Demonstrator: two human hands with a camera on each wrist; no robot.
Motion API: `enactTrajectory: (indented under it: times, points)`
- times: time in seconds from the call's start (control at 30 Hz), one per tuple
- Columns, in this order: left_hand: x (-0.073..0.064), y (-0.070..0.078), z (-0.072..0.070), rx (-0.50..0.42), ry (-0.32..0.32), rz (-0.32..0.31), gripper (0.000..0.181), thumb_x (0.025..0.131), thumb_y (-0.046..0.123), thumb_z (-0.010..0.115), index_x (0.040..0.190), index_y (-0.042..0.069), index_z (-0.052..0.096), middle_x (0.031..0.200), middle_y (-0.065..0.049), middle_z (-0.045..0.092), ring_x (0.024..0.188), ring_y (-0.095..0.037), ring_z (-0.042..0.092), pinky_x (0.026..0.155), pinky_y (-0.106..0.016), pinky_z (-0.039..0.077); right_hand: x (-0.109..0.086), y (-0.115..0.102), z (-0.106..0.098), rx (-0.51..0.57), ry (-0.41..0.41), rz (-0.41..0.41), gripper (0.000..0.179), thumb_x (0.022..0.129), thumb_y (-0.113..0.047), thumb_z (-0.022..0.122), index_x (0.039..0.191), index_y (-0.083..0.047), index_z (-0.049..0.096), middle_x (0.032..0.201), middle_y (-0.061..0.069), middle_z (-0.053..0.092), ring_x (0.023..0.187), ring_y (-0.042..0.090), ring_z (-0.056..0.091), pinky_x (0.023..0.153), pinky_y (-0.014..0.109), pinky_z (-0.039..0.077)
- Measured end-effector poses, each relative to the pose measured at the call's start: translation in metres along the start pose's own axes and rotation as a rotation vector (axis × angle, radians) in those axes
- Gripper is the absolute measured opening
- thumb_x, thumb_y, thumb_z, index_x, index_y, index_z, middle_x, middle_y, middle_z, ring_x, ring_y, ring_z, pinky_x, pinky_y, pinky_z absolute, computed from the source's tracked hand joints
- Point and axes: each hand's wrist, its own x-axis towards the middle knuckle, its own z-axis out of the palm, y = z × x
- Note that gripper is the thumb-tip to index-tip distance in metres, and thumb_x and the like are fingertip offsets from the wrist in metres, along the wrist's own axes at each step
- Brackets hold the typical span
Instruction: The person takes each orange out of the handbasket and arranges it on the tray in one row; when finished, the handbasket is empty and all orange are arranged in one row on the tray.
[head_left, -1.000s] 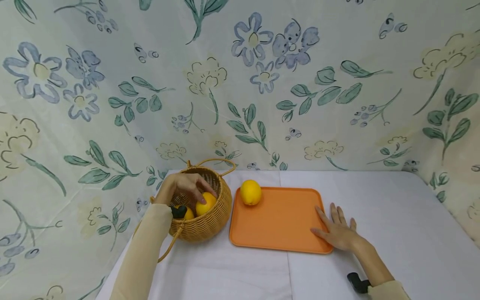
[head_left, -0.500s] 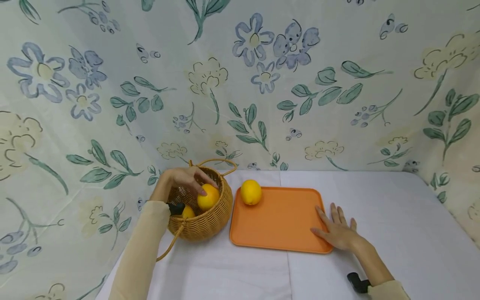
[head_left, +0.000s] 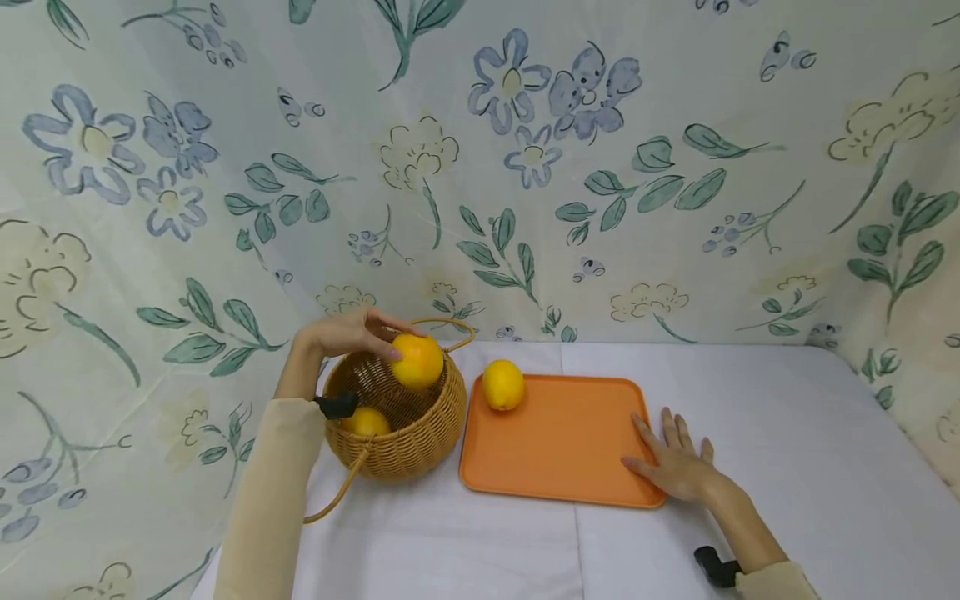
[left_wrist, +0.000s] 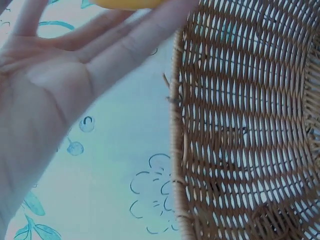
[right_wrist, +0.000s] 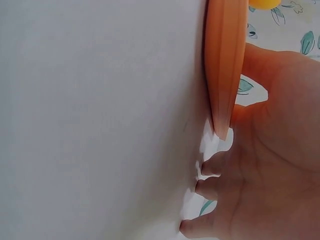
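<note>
One yellow fruit (head_left: pixel 417 362) is held between the curved fingers of the left hand (head_left: pixel 347 336), over the wicker basket (head_left: pixel 412 452). The right hand (head_left: pixel 678 467), its fingers spread apart, touches the orange tray (head_left: pixel 551 450), which carries another fruit (head_left: pixel 503 385).

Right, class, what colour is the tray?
The tray is orange, seen best in the head view.

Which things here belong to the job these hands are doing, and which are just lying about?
Apparently part of the job:
held fruit, in left hand
wicker basket
basket fruit
orange tray, right hand touching it
tray fruit

Just surroundings:
floral backdrop
white tablecloth
</note>
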Motion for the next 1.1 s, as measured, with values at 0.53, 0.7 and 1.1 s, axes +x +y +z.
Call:
enactTrajectory:
  times: [0.53, 0.7, 1.1]
  points:
    - [0.028, 0.035, 0.031, -0.168, -0.005, 0.254, 0.048, 0.091, -0.002, 0.073, 0.138, 0.007, 0.066, 0.142, -0.007, 0.067, 0.135, -0.022, 0.06, 0.114, -0.037, 0.049, -0.011, -0.021, -0.012, 0.007, -0.03, 0.036, 0.098, 0.096, -0.068, 0.055, 0.165, -0.01, 0.018, 0.164, 0.04, -0.015, 0.15, 0.061, -0.017, 0.105, 0.084, -0.022]
    - [0.042, 0.043, 0.046, -0.146, 0.051, 0.268, 0.048, 0.09, 0.003, 0.077, 0.137, 0.011, 0.068, 0.152, -0.005, 0.059, 0.15, -0.023, 0.045, 0.115, -0.042, 0.048, -0.011, -0.021, -0.012, -0.021, -0.029, 0.03, 0.097, 0.098, -0.069, 0.052, 0.166, -0.01, 0.016, 0.164, 0.04, -0.014, 0.151, 0.062, -0.015, 0.106, 0.086, -0.018]
    - [0.079, 0.055, 0.084, -0.105, 0.145, 0.264, 0.047, 0.091, 0.006, 0.077, 0.137, 0.012, 0.068, 0.146, -0.005, 0.064, 0.136, -0.027, 0.059, 0.11, -0.045, 0.052, -0.015, -0.034, -0.022, -0.08, -0.048, 0.07, 0.091, 0.1, -0.058, 0.056, 0.163, -0.003, 0.02, 0.162, 0.044, -0.009, 0.149, 0.065, -0.009, 0.109, 0.087, -0.01]
